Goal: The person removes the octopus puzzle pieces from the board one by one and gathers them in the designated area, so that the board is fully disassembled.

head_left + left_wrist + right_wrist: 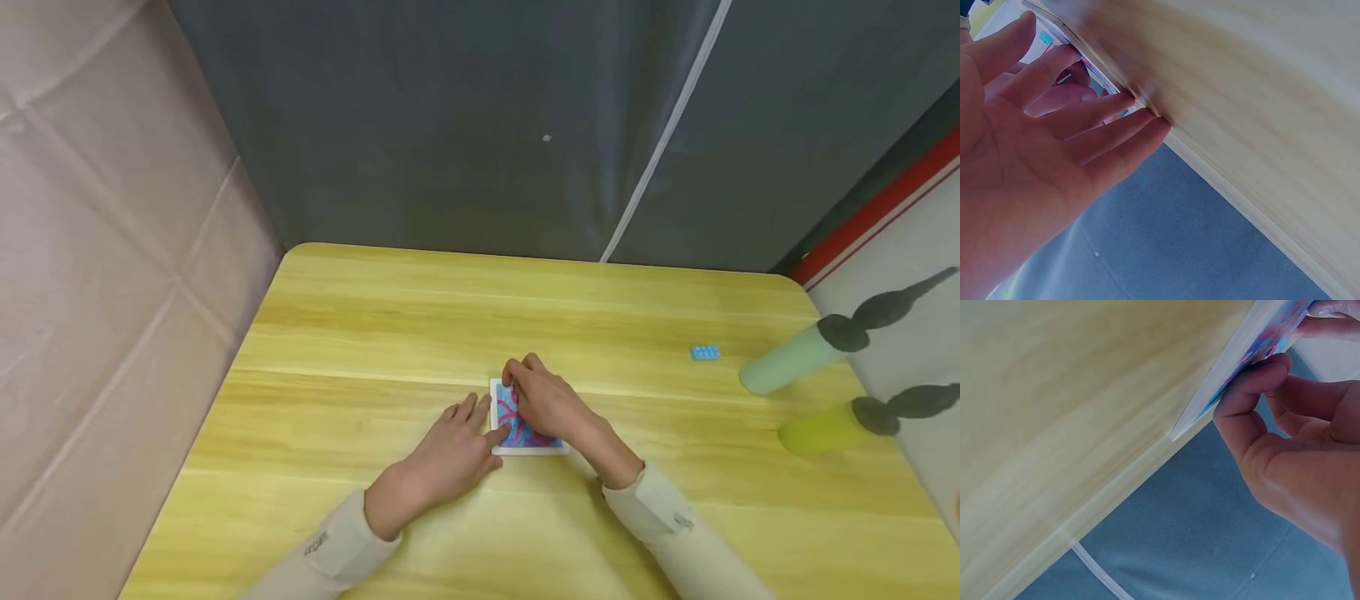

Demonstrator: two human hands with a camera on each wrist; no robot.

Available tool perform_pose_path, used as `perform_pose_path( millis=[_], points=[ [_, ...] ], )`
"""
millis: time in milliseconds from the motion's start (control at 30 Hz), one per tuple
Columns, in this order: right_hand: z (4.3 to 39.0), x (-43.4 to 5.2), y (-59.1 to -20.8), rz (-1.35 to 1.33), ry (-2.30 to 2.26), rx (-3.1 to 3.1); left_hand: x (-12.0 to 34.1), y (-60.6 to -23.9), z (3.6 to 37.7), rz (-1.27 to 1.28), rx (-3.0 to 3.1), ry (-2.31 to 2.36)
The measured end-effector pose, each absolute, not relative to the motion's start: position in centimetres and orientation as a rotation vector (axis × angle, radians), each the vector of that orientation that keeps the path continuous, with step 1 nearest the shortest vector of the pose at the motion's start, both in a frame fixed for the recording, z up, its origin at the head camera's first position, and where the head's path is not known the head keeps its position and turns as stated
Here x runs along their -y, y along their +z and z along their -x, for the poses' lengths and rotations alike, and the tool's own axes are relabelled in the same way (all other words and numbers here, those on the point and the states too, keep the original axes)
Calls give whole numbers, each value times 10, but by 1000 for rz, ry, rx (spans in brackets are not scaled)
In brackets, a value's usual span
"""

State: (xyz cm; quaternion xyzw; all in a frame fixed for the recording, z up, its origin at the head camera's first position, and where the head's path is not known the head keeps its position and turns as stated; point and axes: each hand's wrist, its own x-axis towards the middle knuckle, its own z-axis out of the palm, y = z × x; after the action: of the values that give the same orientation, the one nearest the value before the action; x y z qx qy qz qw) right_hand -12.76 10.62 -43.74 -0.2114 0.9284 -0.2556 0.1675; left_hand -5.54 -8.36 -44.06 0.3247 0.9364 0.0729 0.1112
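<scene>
Left hand (452, 452) at edge, right hand (551, 407) atop flat patterned item (527, 438).

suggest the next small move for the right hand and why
Probably press down gently with the right hand: its curled fingers are at the surface of the picture, and the left hand, at the left edge with one finger on top, seems placed to steady it.

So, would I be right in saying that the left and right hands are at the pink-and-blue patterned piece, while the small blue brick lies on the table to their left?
Not quite: the small blue brick lies on the table to their right, as the head view shows. The left hand and right hand are indeed at the patterned piece.
</scene>
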Motion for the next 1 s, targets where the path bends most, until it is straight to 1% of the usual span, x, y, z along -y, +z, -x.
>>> perform_pose_path(
  millis=[133, 400, 767, 1000],
  points=[
    [128, -105, -441, 602, -726, -2670, 84, -441, 54, -954, -2754, 216],
    [124, -106, -443, 694, -772, -2689, 83, -442, 53, -958, -2771, 194],
    [127, -103, -443, 610, -811, -2699, 84, -443, 54, -941, -2756, 233],
    [128, -104, -443, 624, -795, -2704, 84, -442, 55, -938, -2752, 225]
  ],
)
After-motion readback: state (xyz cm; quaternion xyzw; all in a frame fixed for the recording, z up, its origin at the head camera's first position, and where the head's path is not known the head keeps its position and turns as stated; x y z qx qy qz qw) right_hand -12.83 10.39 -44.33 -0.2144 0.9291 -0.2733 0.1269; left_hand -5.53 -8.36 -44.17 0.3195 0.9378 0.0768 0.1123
